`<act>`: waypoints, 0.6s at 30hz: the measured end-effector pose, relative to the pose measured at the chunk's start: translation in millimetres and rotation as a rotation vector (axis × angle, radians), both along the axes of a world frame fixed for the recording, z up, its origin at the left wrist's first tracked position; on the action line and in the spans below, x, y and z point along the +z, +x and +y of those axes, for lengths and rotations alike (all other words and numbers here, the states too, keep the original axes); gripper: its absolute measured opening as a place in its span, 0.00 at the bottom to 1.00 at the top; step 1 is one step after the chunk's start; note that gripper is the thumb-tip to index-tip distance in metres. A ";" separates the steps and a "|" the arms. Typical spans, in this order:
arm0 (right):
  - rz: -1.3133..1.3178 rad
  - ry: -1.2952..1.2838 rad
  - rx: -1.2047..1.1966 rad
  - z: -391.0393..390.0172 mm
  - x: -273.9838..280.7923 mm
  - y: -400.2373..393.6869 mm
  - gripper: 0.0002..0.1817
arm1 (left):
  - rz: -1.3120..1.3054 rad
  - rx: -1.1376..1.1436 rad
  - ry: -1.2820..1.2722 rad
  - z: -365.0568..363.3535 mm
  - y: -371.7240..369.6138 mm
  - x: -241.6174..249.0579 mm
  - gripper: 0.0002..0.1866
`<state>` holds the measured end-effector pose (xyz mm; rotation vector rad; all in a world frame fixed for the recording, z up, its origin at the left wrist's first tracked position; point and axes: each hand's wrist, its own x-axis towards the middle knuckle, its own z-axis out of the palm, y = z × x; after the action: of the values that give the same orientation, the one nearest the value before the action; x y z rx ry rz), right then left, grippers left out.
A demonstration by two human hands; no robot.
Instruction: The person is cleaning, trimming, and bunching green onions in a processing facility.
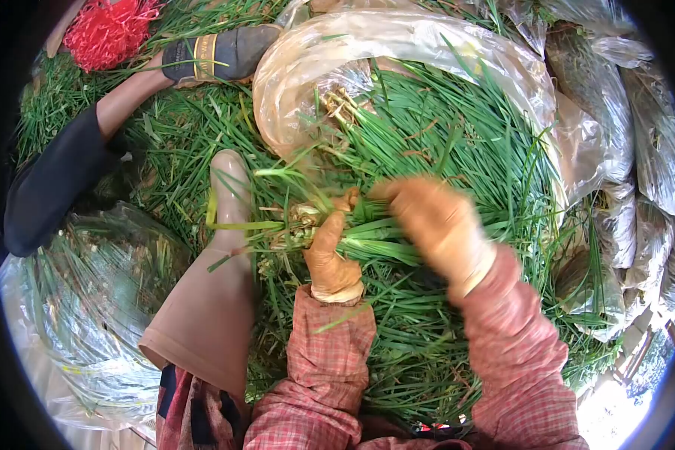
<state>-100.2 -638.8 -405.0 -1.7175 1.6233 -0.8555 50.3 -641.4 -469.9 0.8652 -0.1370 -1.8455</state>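
Note:
My left hand (331, 259), in an orange-brown glove, is closed around a bunch of green chives (379, 240). The pale root ends stick out to the left of the fist and the leaves run to the right. My right hand (435, 225), gloved the same way, is over the leaves just right of the left hand. Motion smears it, and its fingers cannot be made out. Just beyond both hands, more chives (442, 135) lie in an open clear plastic bag (397, 34), their pale ends toward the left.
My tan rubber boot (229, 187) stands left of my hands among scattered leaves. Another person's foot in a dark shoe (225, 56) is at upper left, near red plastic strands (109, 34). Filled plastic bags line the right (615, 142); another bag (112, 292) sits at lower left.

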 end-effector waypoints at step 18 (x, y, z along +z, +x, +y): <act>0.343 0.457 0.081 -53.0 -126.2 -68.8 0.33 | 0.093 0.059 -0.379 -59.0 76.0 123.0 0.05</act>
<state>-169.0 -691.8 -531.2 -1.6371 1.7813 -0.1285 126.3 -700.4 -346.9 0.5131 -0.3848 -1.7259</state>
